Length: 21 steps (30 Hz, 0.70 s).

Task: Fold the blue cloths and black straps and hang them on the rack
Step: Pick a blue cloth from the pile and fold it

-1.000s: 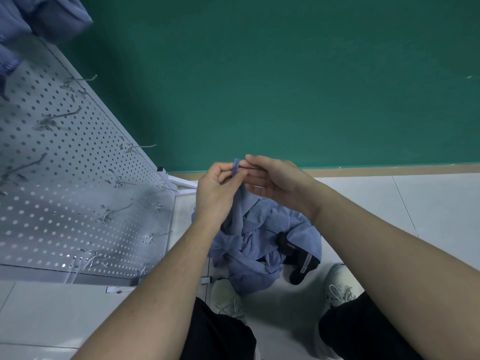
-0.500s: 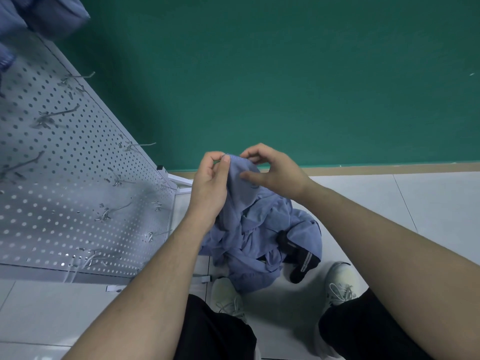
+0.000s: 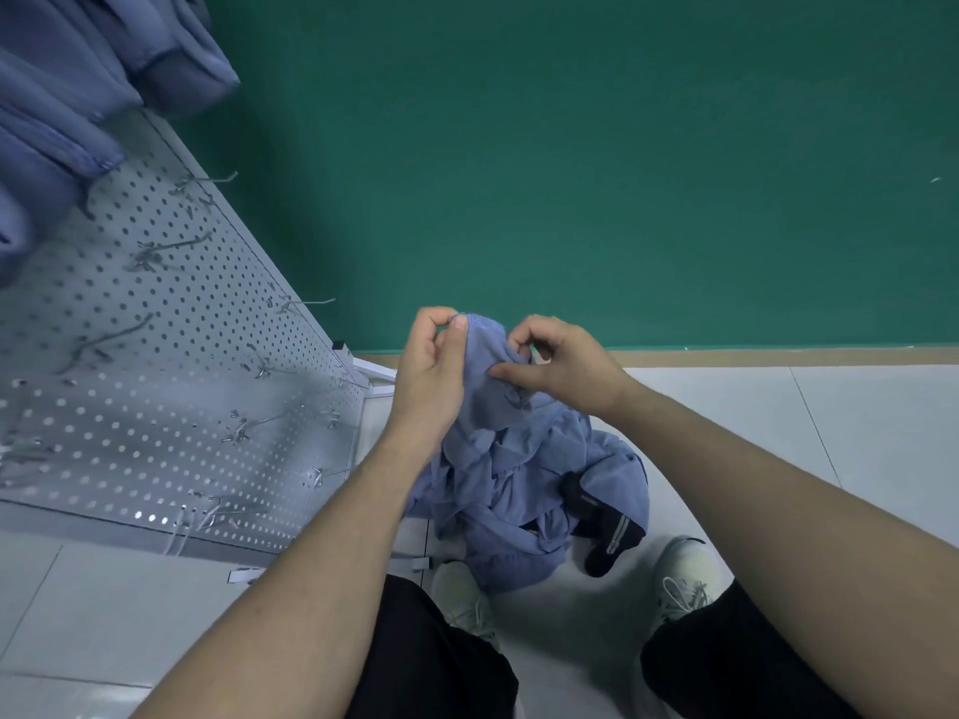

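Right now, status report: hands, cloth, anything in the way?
Left hand and right hand pinch blue cloth top edge. Pile on floor. Nothing blocking rack.

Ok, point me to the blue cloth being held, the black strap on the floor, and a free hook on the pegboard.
blue cloth [image 3: 488, 376]: head view, upper fold between the two hands.
black strap [image 3: 610, 537]: head view, banded end beside the floor pile.
free hook [image 3: 306, 303]: head view, wire prong near the pegboard's right edge.
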Available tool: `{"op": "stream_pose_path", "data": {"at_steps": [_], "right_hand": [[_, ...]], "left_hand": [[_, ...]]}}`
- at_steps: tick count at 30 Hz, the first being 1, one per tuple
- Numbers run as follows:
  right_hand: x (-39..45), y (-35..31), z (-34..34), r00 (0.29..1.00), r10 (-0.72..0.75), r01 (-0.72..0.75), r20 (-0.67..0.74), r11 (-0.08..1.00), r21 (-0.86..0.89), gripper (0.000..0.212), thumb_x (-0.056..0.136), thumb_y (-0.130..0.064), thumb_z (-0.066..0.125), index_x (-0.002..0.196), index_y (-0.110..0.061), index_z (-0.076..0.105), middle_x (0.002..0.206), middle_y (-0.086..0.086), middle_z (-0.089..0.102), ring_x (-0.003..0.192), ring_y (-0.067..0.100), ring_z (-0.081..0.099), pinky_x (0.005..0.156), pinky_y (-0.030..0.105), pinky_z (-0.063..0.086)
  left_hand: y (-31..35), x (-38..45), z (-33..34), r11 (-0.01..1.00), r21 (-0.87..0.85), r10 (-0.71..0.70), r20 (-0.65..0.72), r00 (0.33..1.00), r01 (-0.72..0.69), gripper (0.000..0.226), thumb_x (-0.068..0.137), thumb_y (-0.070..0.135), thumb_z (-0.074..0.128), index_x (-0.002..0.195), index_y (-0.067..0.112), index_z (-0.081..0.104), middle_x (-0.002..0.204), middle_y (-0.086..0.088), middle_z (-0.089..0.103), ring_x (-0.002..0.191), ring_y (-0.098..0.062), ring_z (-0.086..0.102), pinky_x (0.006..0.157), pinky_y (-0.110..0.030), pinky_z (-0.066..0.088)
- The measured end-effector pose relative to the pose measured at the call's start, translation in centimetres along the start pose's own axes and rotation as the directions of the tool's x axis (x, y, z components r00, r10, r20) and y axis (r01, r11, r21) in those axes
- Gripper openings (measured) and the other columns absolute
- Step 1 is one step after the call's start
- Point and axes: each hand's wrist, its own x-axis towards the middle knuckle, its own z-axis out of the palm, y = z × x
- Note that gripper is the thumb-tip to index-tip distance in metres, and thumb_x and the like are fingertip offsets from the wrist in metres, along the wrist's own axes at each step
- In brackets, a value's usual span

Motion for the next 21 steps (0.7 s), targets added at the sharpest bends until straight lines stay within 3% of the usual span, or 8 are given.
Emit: {"op": "stream_pose_path", "data": {"at_steps": [6,9,12,16,18,21], "right_hand": [[-0.4,-4.0,-1.7,0.994,0.069,-0.075,0.08,0.995,0.073,0.029,0.083,-0.014,0.081,0.074,-0.018,0.055,0.067,-0.007,0.053,0.061,0.002,0.042,0.06,0.017,0.036],[-0.2,-5.8,-3.7,0.979,0.069,-0.032,0.192,0.982,-0.187,0.025,0.085,-0.03,0.079,0.074,-0.02,0.06,0.07,-0.008,0.06,0.07,0.007,0.05,0.068,0.026,0.042],[0.0,-7.6,-5.8,0.968,-0.071,0.188,0.24,0.841,-0.507,0.03,0.085,-0.04,0.077,0.076,-0.015,0.063,0.075,-0.001,0.057,0.078,0.019,0.044,0.075,0.035,0.04],[0.1,-11.3,-8.4,0.915,-0.264,0.402,0.306,0.673,-0.621,0.019,0.083,-0.033,0.073,0.084,-0.016,0.064,0.084,-0.005,0.049,0.08,0.022,0.046,0.078,0.04,0.046],[0.3,-13.2,-9.5,0.892,-0.323,0.451,0.316,0.591,-0.669,0.015,0.084,-0.032,0.071,0.085,-0.019,0.064,0.082,-0.002,0.054,0.078,0.024,0.05,0.075,0.042,0.05],[0.3,-16.1,-11.1,0.883,-0.374,0.457,0.284,0.541,-0.706,0.014,0.085,-0.032,0.074,0.086,-0.02,0.069,0.079,-0.004,0.057,0.074,0.017,0.042,0.071,0.043,0.05]], "left_hand": [[2.4,0.4,-1.5,0.995,0.042,0.096,-0.009,0.995,-0.095,0.017,0.105,0.017,0.047,0.092,0.026,0.051,0.08,0.009,0.051,0.069,0.001,0.046,0.07,-0.017,0.04],[4.4,0.6,-2.4,0.99,0.019,0.14,-0.032,0.99,-0.139,0.02,0.105,0.015,0.046,0.091,0.028,0.05,0.083,0.003,0.05,0.073,-0.002,0.045,0.072,-0.016,0.04],[6.6,0.8,-3.5,0.983,0.03,0.18,-0.018,0.983,-0.18,0.019,0.106,0.016,0.046,0.091,0.028,0.05,0.084,0.0,0.049,0.073,-0.002,0.044,0.072,-0.016,0.039],[9.6,0.6,-4.6,0.976,0.041,0.212,0.0,0.977,-0.212,0.019,0.105,0.017,0.047,0.091,0.028,0.05,0.082,0.005,0.051,0.072,0.001,0.046,0.073,-0.017,0.04],[11.3,0.4,-5.0,0.974,0.034,0.225,-0.009,0.974,-0.225,0.019,0.105,0.016,0.047,0.091,0.027,0.05,0.08,0.006,0.051,0.069,0.003,0.046,0.071,-0.016,0.039],[13.8,-0.3,-5.7,0.971,0.034,0.239,-0.026,0.971,-0.238,0.012,0.105,0.017,0.047,0.095,0.02,0.051,0.078,0.007,0.049,0.066,0.004,0.044,0.069,-0.015,0.038]]}}
